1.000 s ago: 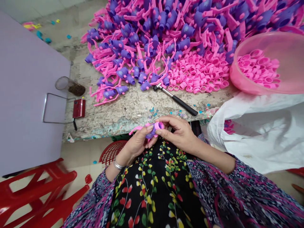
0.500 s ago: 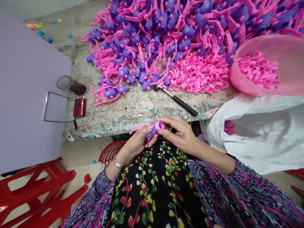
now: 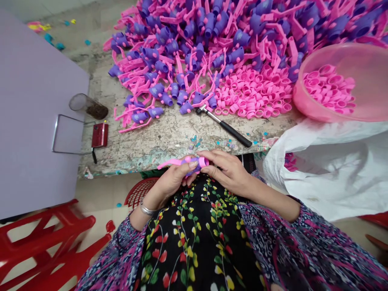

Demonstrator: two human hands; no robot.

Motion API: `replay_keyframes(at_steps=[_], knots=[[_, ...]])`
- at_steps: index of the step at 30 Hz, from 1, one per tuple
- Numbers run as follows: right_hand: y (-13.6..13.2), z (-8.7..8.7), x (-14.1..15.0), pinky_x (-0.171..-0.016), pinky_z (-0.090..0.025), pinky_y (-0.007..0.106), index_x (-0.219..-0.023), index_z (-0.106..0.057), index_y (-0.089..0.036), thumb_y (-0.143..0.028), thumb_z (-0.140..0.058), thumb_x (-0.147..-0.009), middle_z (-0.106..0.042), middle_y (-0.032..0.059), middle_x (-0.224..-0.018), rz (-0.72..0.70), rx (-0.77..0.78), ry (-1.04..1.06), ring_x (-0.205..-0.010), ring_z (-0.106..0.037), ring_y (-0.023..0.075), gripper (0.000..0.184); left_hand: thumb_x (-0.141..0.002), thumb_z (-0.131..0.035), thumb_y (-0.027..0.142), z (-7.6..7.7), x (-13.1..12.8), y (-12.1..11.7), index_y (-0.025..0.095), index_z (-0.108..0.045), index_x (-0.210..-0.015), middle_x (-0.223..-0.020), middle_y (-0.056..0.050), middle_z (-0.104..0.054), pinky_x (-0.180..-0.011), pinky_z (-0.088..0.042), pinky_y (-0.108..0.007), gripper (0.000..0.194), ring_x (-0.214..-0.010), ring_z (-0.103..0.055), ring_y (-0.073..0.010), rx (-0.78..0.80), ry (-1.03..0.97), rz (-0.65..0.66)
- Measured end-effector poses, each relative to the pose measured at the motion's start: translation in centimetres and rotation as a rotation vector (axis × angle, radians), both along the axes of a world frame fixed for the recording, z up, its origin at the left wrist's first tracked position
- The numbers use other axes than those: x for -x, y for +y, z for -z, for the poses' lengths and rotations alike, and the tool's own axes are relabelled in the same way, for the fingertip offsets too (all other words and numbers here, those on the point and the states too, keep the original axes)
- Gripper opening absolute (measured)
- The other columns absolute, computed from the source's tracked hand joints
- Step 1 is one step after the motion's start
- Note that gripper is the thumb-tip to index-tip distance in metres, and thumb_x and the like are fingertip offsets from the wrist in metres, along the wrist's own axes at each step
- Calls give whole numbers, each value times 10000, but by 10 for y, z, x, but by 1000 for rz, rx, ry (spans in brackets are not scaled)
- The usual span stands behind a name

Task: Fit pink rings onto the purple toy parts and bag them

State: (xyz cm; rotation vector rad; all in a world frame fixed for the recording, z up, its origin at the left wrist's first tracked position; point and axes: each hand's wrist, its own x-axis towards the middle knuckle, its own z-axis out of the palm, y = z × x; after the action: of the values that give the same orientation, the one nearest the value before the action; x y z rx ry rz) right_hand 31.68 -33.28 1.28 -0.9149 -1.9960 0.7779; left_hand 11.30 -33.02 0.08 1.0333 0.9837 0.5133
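My left hand [image 3: 174,176] is closed around a purple plastic part [image 3: 192,165] with a pink lever that sticks out to the left. A pink ring [image 3: 203,162] sits on the part's right end. My right hand [image 3: 226,169] pinches that ring, its fingers behind and thumb in front. Both hands are over my lap, just before the table's near edge. Beyond them on the table lies a hammer [image 3: 226,127] with a black handle. A large heap of similar purple parts with pink levers [image 3: 178,52] and a pile of loose pink rings [image 3: 253,93] lie farther back.
At the right, a pink translucent bowl [image 3: 342,115] holds more rings. Below it a white sack [image 3: 339,173] gapes open. To the left are a glass jar [image 3: 87,106], a small red box [image 3: 100,135] and red stools [image 3: 45,234].
The held part has turned in my hands, its lever now reaching farther left and its ring end facing more to the right. The hammer and piles stay put.
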Motion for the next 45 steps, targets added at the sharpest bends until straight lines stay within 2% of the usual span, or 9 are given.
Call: replay_keyframes(at_steps=[7,13,16,19,21,31,37,45], knots=[[-1,6,-1,-801,-546,338,-1345,-540,-154,-399,-448,-1013,-723,103,-1039,-3,-4,-38,-926,-674,197,423,-892,-519,529,-9,2,4,189,-525,-817,-557,54,-478,-487,-286,-249,349,-495,-391,-96,-83,90,24],[1,5,-2,-785,-549,325,-1358,-522,-143,-420,-420,-1018,-719,104,-1039,-11,-92,-87,-898,-663,192,450,-938,-307,647,-6,4,6,192,-560,-891,-527,55,-470,-461,-281,-257,523,-446,-361,-102,-122,107,19],[3,3,-4,-787,-550,339,-1371,-504,-161,-444,-391,-1023,-714,104,-1025,-22,-117,-115,-899,-661,197,463,-907,-422,640,-13,2,7,190,-546,-843,-545,53,-473,-490,-284,-255,471,-485,-383,-101,-130,114,37],[4,2,-5,-786,-547,345,-1364,-498,-149,-437,-381,-1028,-711,111,-1006,-35,-149,-126,-888,-658,198,458,-829,-627,540,-24,-1,9,189,-513,-776,-558,61,-459,-518,-286,-251,373,-521,-395,-94,-121,119,40],[3,2,-5,-789,-545,347,-1347,-503,-133,-427,-391,-1026,-711,118,-998,-44,-157,-136,-879,-657,199,449,-796,-676,494,-28,-3,9,190,-509,-776,-556,67,-452,-510,-274,-251,347,-516,-385,-91,-95,119,24],[3,1,-6,-797,-539,337,-1345,-502,-171,-403,-408,-1026,-713,108,-1026,-93,-102,-113,-892,-664,190,405,-850,-622,414,-21,0,7,191,-512,-745,-549,59,-476,-500,-264,-262,271,-508,-392,-95,-63,111,45],[5,-1,-6,-799,-529,319,-1334,-511,-177,-375,-389,-1037,-710,95,-1041,-138,-67,-88,-895,-666,175,377,-846,-624,419,-28,-2,9,192,-498,-730,-510,72,-461,-504,-266,-257,284,-485,-376,-90,-75,158,70],[1,2,-5,-731,-500,295,-1245,-550,-145,-351,-353,-1045,-682,74,-886,-142,-25,-96,-799,-633,174,348,-805,-655,421,-30,-4,12,196,-464,-681,-491,80,-429,-478,-247,-245,320,-457,-342,-76,-57,176,103]])
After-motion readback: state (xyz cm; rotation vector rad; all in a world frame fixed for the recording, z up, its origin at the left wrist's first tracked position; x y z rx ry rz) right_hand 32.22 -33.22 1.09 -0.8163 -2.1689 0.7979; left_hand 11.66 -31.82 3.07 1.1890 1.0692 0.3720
